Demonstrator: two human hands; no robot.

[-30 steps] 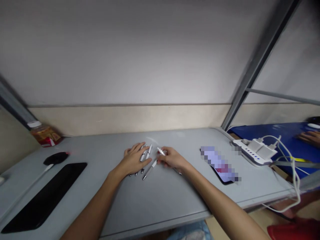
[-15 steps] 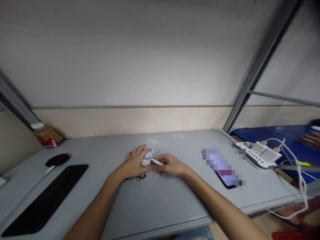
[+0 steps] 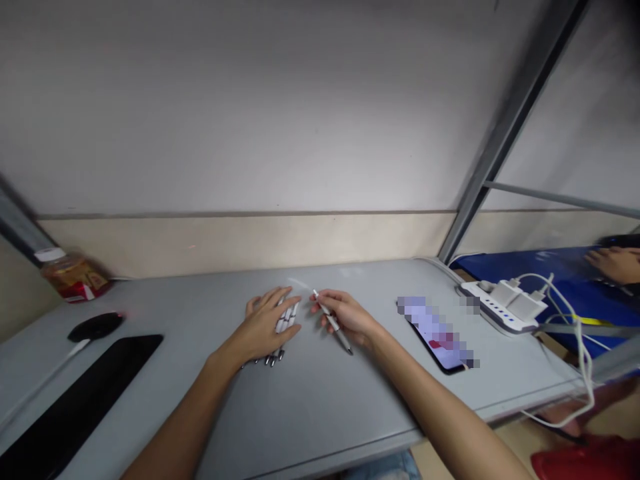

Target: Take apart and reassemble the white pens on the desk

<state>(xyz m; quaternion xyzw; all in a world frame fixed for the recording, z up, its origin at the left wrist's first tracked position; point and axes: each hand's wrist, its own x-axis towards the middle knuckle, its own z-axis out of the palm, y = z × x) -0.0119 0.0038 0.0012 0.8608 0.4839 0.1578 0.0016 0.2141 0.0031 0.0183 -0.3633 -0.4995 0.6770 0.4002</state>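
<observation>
left hand (image 3: 261,327) covers pens (image 3: 287,320), right hand (image 3: 349,316) pinches another pen (image 3: 335,325)

Your left hand (image 3: 265,327) and your right hand (image 3: 345,317) are both bare, with slender fingers. Your left forearm (image 3: 185,413) and right forearm (image 3: 440,403) are bare as well, narrow at the wrists and thicker toward the bottom of the view. At the lower edge you wear light blue cloth (image 3: 407,465), but too little shows to tell which garment it is
</observation>
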